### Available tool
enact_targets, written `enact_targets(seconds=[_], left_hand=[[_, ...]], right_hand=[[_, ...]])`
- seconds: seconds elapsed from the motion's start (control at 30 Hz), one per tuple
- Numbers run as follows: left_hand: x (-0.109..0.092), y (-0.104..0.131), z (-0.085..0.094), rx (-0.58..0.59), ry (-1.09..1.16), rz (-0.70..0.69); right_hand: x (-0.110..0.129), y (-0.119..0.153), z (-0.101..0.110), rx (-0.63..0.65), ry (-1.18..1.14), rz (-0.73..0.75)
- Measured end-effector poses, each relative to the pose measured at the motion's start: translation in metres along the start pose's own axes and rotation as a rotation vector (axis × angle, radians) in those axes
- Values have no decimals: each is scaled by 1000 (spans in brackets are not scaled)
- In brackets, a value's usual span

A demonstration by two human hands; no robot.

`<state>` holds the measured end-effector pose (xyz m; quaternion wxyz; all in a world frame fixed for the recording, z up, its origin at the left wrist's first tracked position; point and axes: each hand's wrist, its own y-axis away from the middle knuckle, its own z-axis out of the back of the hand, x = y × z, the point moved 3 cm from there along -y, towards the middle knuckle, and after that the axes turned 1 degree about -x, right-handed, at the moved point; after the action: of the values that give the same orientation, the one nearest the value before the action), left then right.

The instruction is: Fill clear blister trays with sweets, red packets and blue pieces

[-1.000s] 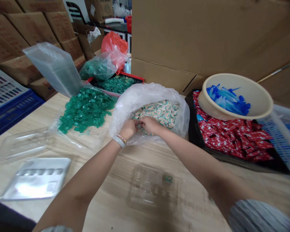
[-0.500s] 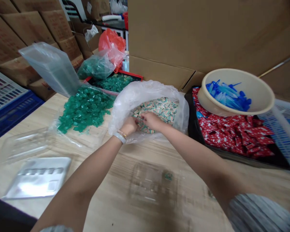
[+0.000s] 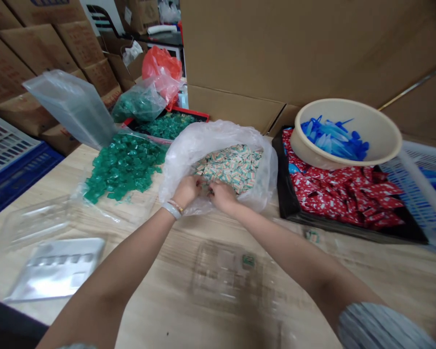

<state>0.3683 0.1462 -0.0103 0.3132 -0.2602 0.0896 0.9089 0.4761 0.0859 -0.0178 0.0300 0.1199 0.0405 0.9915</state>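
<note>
An open white plastic bag (image 3: pixel 178 145) holds a heap of small flat pieces (image 3: pixel 240 165) in pale orange, white and green. Over the bag's near left rim, my left hand (image 3: pixel 187 190) has its fingertips pinched together. My right hand (image 3: pixel 221 195) is close beside it, fingers curled in. Whatever sits between the fingertips of either hand is too small and blurred to name. Below the hands, a clear plastic tray (image 3: pixel 218 271) lies on the table with one small green piece (image 3: pixel 248 261) in its right part.
Left of the bag lie green translucent pieces (image 3: pixel 125 167), with stacked clear plastic containers (image 3: pixel 72 109) behind. A silvery tray (image 3: pixel 58 266) lies at front left. To the right, a cream basin (image 3: pixel 388 140) of blue items rests on red packets (image 3: pixel 341 194) in a black tray.
Both hands have drawn back from the heap towards the bag's near rim, the right one moving nearest me. The whole view has shifted slightly.
</note>
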Motion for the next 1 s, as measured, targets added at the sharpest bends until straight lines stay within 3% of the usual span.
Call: enact_targets(seconds=[0.2,0.37,0.5,0.7,0.9,1.0], left_hand=[[6,2,1,52,4,-18],[12,1,-4,29,134,-69],[18,-4,-6,90,146,-57],[12,0,-4,183,226,-153],[5,12,-5,-26,111,-68],[9,17,-4,-66,45,-15]], right_hand=[[-3,-8,-3,0,-201,-97],[-3,-17,0,-20,-357,73],[-1,-23,-1,-35,-345,235],[0,-22,-7,-124,-345,168],[-9,-20,-4,-106,-385,92],[-14,-25,2,-156,-313,84]])
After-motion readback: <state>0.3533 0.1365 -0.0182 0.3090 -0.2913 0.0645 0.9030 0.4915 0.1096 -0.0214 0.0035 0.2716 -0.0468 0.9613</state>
